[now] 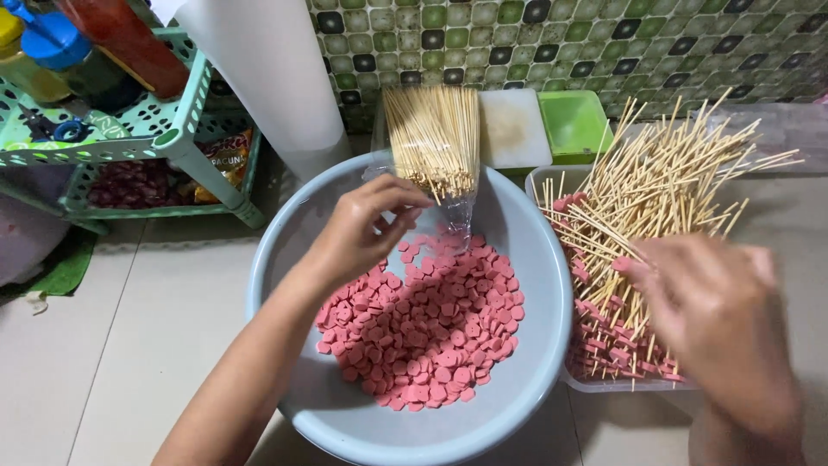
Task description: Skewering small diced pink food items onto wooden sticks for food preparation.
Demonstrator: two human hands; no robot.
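Left hand (362, 229) pinched at bare skewers (434, 138), right hand (716, 319), blurred, grip unclear, over a tray (595, 384) heaped with finished sticks (655, 198); plenty of sausage slices (427, 332) left.

Two bare forearms, no sleeves, left hand (366, 226) sharp, right hand (720, 324) motion-blurred

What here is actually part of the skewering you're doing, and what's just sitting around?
In use:
- left hand at the bundle of bare skewers
- pink sausage slices in the grey basin
- right hand over the tray of filled skewers

Lying about:
- green rack with bottles
- green tub
- white board
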